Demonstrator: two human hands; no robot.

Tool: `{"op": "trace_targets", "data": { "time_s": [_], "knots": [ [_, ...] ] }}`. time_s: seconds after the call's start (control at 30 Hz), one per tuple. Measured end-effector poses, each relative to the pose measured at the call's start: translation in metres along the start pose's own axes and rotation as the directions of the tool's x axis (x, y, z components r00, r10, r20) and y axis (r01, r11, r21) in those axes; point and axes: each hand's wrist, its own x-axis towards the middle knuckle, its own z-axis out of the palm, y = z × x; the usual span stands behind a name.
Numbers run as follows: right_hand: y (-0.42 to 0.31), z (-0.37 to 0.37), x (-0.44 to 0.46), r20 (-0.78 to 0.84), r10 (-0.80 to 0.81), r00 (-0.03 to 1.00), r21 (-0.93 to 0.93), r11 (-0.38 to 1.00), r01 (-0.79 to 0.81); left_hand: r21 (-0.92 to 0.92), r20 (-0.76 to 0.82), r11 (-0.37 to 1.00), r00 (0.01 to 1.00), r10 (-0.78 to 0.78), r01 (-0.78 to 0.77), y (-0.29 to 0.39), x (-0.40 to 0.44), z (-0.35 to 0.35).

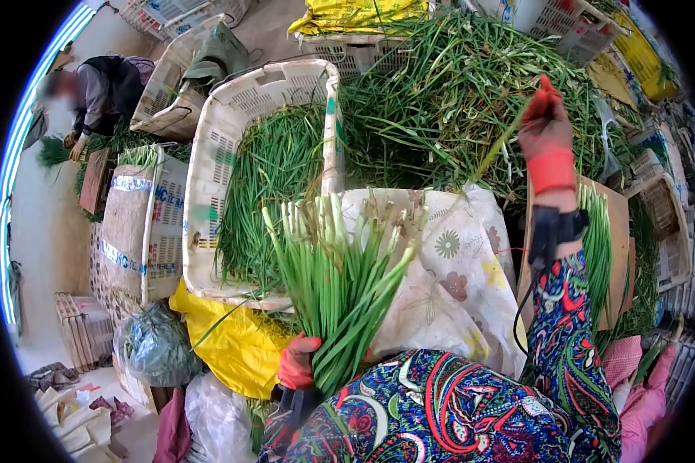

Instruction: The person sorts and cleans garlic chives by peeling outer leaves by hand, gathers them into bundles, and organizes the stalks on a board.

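My left hand (pixel 299 361), in a red glove, is wrapped around the lower, leafy part of a bunch of garlic chives (pixel 332 270). The pale root ends point up and away from me, with some dry brown bits among them. My right hand (pixel 547 131), also in a red glove, is raised at the right with its fingers pinched together. From its fingertips a yellowish chive leaf (pixel 496 150) hangs down to the left. A flower-patterned cloth (pixel 471 270) covers my lap beneath the bunch.
A white plastic crate (pixel 202 185) of chives stands ahead to the left. Beyond my lap rises a large heap of loose leaves (pixel 455 85). Trimmed chives (pixel 594 239) lie on a board at the right. Another person (pixel 104 92) bends over greens at the far left.
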Motion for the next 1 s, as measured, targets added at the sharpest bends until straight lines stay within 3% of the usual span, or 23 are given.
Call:
{"op": "trace_targets", "data": {
  "time_s": [0.07,0.13,0.2,0.27,0.3,0.33,0.37,0.4,0.43,0.47,0.5,0.53,0.6,0.7,0.8,0.9,1.0],
  "knots": [
    [-0.016,-0.006,0.025,-0.22,-0.166,0.961,-0.045,0.986,0.16,0.05,-0.052,0.998,0.998,0.04,-0.038,-0.003,-0.002,-0.002],
    [-0.037,-0.016,0.053,-0.334,-0.26,0.906,-0.035,0.964,0.263,0.064,-0.096,0.996,0.993,0.074,-0.068,-0.007,-0.005,-0.004],
    [-0.047,-0.003,0.06,-0.13,-0.374,0.918,-0.389,0.871,0.3,0.087,-0.078,0.995,0.995,0.061,-0.054,-0.005,-0.004,-0.005],
    [-0.039,0.028,0.047,-0.002,-0.068,0.998,-0.786,0.617,0.041,0.114,-0.08,0.993,0.997,0.01,-0.001,0.002,-0.004,0.003],
    [-0.03,0.048,0.023,0.041,0.147,0.988,-0.874,0.484,-0.036,0.135,-0.102,0.991,0.995,0.001,0.013,0.005,-0.002,0.008],
    [-0.014,0.078,-0.006,0.137,0.345,0.929,-0.985,0.148,0.09,0.166,-0.11,0.986,0.993,0.047,-0.028,0.006,0.0,0.016],
    [0.006,0.082,-0.021,0.247,0.567,0.786,-0.969,0.165,0.185,0.194,-0.145,0.98,0.988,0.059,-0.03,0.006,0.001,0.024],
    [0.021,0.089,-0.049,0.173,0.693,0.7,-0.945,-0.084,0.316,0.225,-0.178,0.974,0.981,0.072,-0.03,0.008,0.001,0.032],
    [0.035,0.092,-0.064,-0.025,0.819,0.573,-0.95,-0.198,0.241,0.276,-0.204,0.959,0.971,0.122,-0.062,0.008,0.003,0.041],
    [0.045,0.115,-0.088,-0.061,0.826,0.56,-0.843,-0.343,0.415,0.291,-0.182,0.954,0.975,0.126,-0.069,0.008,0.003,0.04],
    [0.056,0.121,-0.102,-0.12,0.817,0.564,-0.811,-0.408,0.418,0.334,-0.227,0.941,0.964,0.138,-0.056,0.007,0.0,0.04],
    [0.072,0.104,-0.106,-0.057,0.842,0.537,-0.784,-0.37,0.497,0.375,-0.271,0.926,0.95,0.155,-0.044,0.007,-0.003,0.04],
    [0.086,0.101,-0.106,-0.118,0.843,0.525,-0.771,-0.411,0.487,0.404,-0.234,0.914,0.962,0.14,-0.035,0.007,-0.004,0.037],
    [0.092,0.098,-0.108,-0.32,0.821,0.474,-0.867,-0.455,0.203,0.387,-0.256,0.921,0.953,0.162,-0.052,0.004,-0.004,0.036],
    [0.099,0.078,-0.11,-0.08,0.851,0.519,-0.841,-0.337,0.424,0.292,-0.228,0.955,0.965,0.126,-0.056,0.004,0.0,0.037],
    [0.102,0.067,-0.118,0.305,0.801,0.515,-0.645,-0.224,0.731,0.301,-0.247,0.951,0.957,0.154,-0.075,0.004,0.001,0.041],
    [0.11,0.047,-0.116,0.574,0.7,0.425,-0.245,-0.348,0.905,0.277,-0.246,0.959,0.96,0.135,-0.064,0.005,0.002,0.047]
  ]
}}
